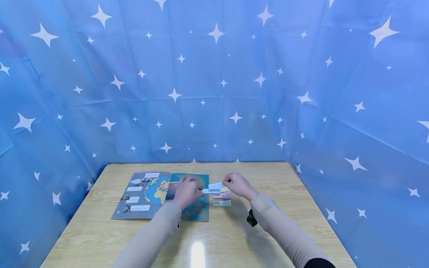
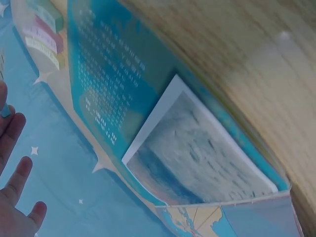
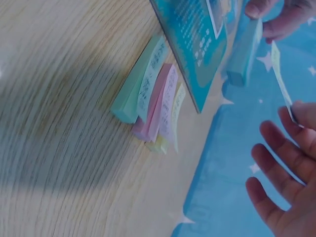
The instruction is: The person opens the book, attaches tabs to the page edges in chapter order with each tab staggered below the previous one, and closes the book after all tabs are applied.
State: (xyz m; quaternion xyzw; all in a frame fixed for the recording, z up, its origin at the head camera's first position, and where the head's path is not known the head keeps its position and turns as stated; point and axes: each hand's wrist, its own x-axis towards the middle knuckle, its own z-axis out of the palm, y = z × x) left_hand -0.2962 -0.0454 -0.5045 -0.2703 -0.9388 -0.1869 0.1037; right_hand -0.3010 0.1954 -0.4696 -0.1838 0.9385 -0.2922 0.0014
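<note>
My left hand (image 1: 187, 190) is over the teal page of an open book (image 1: 199, 213) and pinches a blue pad of sticky notes (image 3: 243, 58) by one end. Between thumb and forefinger, my right hand (image 1: 239, 185) pinches a single strip of paper (image 3: 280, 74), apart from the pad in the right wrist view; its other fingers spread out. Three more pads lie on the table just right of the book: green (image 3: 129, 98), pink (image 3: 148, 121) and yellow (image 3: 159, 144). Each has handwriting on its top strip. In the left wrist view the blue pad is mostly out of frame.
The book's grey left page (image 1: 124, 213) carries a globe picture and several white text boxes. A picture (image 2: 197, 148) is on the teal page. A light wooden table (image 1: 268, 208) extends all around, with a blue star-patterned curtain (image 1: 214, 74) behind and at the sides.
</note>
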